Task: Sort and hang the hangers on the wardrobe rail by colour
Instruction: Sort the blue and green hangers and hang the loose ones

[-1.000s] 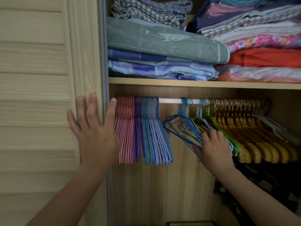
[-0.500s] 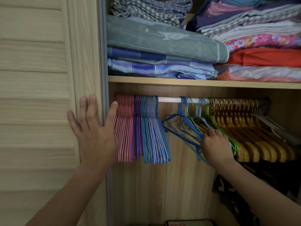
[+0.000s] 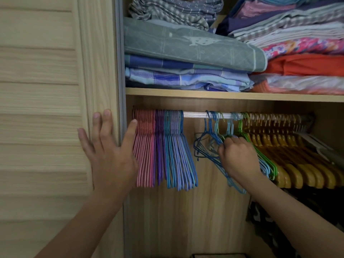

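My right hand [image 3: 235,157], at centre right of the frame, clenches the shoulders of the loose blue hangers [image 3: 208,146], whose hooks sit on the rail [image 3: 195,114] above my knuckles. The sorted pink, purple and blue bunch [image 3: 163,149] hangs to the left, across a bare stretch of rail. My left hand [image 3: 109,155] rests flat and released on the wardrobe door frame [image 3: 98,71], index finger touching the pink hangers.

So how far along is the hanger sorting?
Done: pink hangers, purple hangers and blue hangers sit bunched at the rail's left end. In hand: the right hand grips loose hangers, blue and green mixed. The left hand rests open on the door frame.
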### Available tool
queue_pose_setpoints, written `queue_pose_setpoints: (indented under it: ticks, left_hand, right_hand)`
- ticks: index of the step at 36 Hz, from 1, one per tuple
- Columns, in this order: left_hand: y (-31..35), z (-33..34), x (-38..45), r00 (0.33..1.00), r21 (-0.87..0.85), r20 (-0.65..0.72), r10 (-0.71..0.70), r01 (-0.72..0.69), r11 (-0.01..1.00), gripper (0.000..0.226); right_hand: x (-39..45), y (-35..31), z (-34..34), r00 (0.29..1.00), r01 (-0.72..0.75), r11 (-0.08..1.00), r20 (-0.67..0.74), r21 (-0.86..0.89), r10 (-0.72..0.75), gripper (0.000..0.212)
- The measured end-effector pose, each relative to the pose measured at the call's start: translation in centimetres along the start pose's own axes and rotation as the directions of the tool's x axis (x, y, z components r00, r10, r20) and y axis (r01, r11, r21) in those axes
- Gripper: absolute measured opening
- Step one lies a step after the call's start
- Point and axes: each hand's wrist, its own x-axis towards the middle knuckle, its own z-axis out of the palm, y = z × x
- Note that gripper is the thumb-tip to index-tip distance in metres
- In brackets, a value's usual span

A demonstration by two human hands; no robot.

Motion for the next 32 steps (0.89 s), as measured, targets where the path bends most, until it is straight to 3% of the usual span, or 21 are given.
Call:
queue_pose_setpoints:
  ticks: [4, 9, 14, 18, 22, 26, 30, 32]
  left_hand:
    - [-0.1, 0.1, 0.1, 1.000, -0.009, 0.000, -0.006, 0.006, 1.000, 0.060]
    - [-0.2, 0.2, -0.1, 1.000, -0.008, 0.004, -0.013, 0.013, 1.000, 0.059]
    - [-0.2, 0.1, -0.1, 0.999, 0.004, 0.035, -0.017, 0.016, 1.000, 0.059]
    - [-0.2, -0.1, 0.1, 0.998, 0.022, 0.061, -0.012, 0.011, 1.000, 0.057]
    - [0.2, -0.8, 0.5, 0.997, 0.054, 0.077, -0.010, 0.006, 0.998, 0.063]
    - [1.4, -2.4, -1.1, 0.988, 0.006, 0.149, -0.043, 0.042, 0.999, 0.078]
    - [3.4, -4.5, -8.3, 0.997, -0.349, 0.077, 0.013, 0.015, 0.937, 0.069]
    - [4.9, -4.9, -14.6, 0.969, -0.520, 0.248, -0.004, 0.137, 0.843, 0.062]
  right_hand:
    - [2.9, -1.0, 0.4, 0.999, -0.035, 0.999, 0.041, -0.003, 0.035, 0.025]
    - [4.1, -2.6, 0.3, 0.966, -0.006, 1.000, 0.260, -0.002, 0.006, 0.013]
    - [1.9, -4.0, -0.1, 0.907, -0.115, 0.988, 0.416, 0.106, 0.061, 0.017]
    - [-1.7, -4.9, -0.9, 0.847, -0.101, 0.989, 0.531, 0.105, 0.030, 0.024]
    - [-7.1, -5.5, -0.7, 0.823, -0.349, 0.901, 0.543, 0.257, 0.164, 0.028]
    - [-15.0, -6.0, 0.8, 0.674, -0.631, 0.711, 0.673, 0.308, 0.306, 0.037]
    - [-22.5, -6.2, 0.8, 0.512, -0.745, 0.627, 0.798, 0.227, 0.319, 0.041]
    - [-25.5, -5.6, 0.5, 0.436, -0.779, 0.602, 0.844, 0.178, 0.314, 0.041]
